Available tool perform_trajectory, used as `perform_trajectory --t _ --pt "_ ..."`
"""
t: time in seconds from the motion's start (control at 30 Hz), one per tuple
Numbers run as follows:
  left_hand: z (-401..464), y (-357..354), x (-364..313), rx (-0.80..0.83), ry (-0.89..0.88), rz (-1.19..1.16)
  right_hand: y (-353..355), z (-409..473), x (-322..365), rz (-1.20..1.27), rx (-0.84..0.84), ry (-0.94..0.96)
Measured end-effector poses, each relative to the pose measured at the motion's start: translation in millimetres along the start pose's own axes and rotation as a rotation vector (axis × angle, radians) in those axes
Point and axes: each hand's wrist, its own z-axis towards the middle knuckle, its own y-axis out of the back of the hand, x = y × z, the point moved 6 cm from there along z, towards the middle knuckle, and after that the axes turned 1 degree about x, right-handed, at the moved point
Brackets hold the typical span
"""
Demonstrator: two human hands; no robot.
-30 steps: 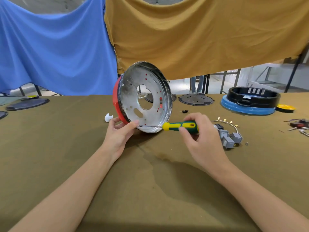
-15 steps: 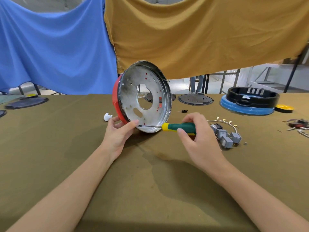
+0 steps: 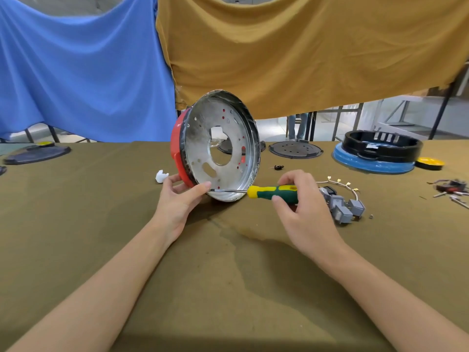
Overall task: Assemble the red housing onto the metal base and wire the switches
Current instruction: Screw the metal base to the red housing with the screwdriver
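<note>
- While my left hand [image 3: 177, 199] grips the lower rim of the metal base [image 3: 223, 151], standing on edge at frame centre, the red housing [image 3: 177, 148] sits behind it.
- My right hand [image 3: 297, 199] curls round the screwdriver [image 3: 274, 193], tip inside the rim.
- Grey switches [image 3: 342, 207] lie right of it on the table [image 3: 76, 224].

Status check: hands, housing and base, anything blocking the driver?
Left hand grips red housing and metal base, stood on edge. Right hand holds screwdriver, tip at lower rim. Switches unwired beside it. Nothing blocking.
</note>
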Motion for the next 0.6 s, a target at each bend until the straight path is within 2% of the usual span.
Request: perform_trajectory --t 0.1,0.2,0.37,0.43,0.5,0.6 --pt "-1 -3 -1 0.011 -0.025 0.054 4 1 -8 -0.1 -0.074 -0.075" --pt "-3 -3 -2 0.013 -0.032 0.06 3 0 -9 -0.17 -0.077 -0.095" --pt "-1 -2 -1 0.008 -0.02 0.032 0 2 -8 -0.01 0.013 -0.103" --pt "0 -2 0 0.008 -0.011 0.013 -2 1 -2 0.022 0.039 -0.044" --pt "1 -1 0 0.001 -0.006 -0.009 -1 0 3 0.006 0.026 -0.003" --pt "1 -1 0 0.01 -0.007 0.005 2 0 0 -0.035 -0.03 -0.044"
